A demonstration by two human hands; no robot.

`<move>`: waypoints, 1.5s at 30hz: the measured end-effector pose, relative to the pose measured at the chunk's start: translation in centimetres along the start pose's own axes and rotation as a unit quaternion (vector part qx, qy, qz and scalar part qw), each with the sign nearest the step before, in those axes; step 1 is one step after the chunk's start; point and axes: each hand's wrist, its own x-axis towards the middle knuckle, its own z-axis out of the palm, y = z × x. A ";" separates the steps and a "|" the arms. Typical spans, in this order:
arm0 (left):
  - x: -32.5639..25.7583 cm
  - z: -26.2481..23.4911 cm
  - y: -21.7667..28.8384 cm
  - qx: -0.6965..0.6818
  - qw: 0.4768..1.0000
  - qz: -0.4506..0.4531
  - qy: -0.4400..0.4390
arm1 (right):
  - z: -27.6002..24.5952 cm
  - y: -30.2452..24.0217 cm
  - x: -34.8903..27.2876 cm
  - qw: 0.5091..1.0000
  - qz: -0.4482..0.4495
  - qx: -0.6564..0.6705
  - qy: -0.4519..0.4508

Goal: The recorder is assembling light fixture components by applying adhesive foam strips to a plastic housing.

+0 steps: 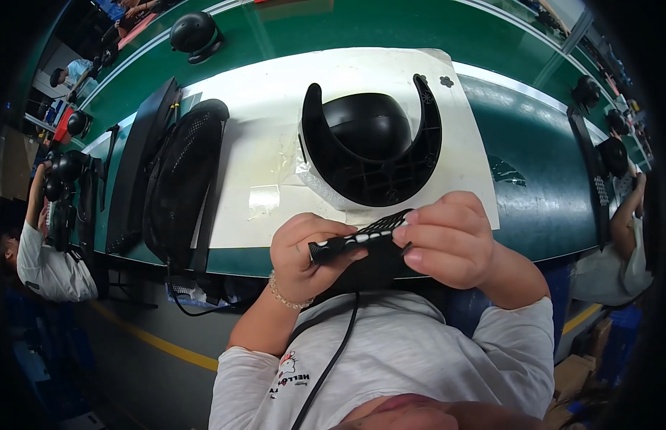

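Note:
Between my hands, close to my chest, is a black perforated strip [376,228] with a row of white spots along its edge. My left hand [302,251], wearing a beaded bracelet, grips its left end. The fingers of my right hand [450,240] are closed on its right end. Just beyond them, a black crescent-shaped plastic part [372,183] with a ribbed face stands on the white sheet [258,165]. A glossy black rounded part [369,125] sits within the crescent's curve. The undersides of both hands are hidden.
To the left lie a black mesh-covered piece [186,179] and a long black panel [141,168]. A black round device [195,36] stands on the green bench [523,129] at the back. Co-workers sit at left [50,261] and right [612,265]. A black cable [333,362] crosses my shirt.

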 end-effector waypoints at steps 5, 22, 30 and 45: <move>0.1 -0.1 -0.1 -0.002 1.000 -0.026 -0.006 | 0.6 -0.1 0.0 0.996 -0.013 0.081 0.037; -0.4 0.2 -0.4 0.016 0.997 0.064 0.046 | 1.1 0.7 -0.1 0.978 0.100 0.161 0.089; 0.7 1.0 -1.1 0.005 0.998 0.037 0.051 | 1.7 1.0 1.0 0.952 0.209 0.199 0.101; 0.7 1.2 -0.8 0.009 0.999 -0.019 0.039 | 1.6 0.6 0.1 0.996 0.011 -0.090 0.000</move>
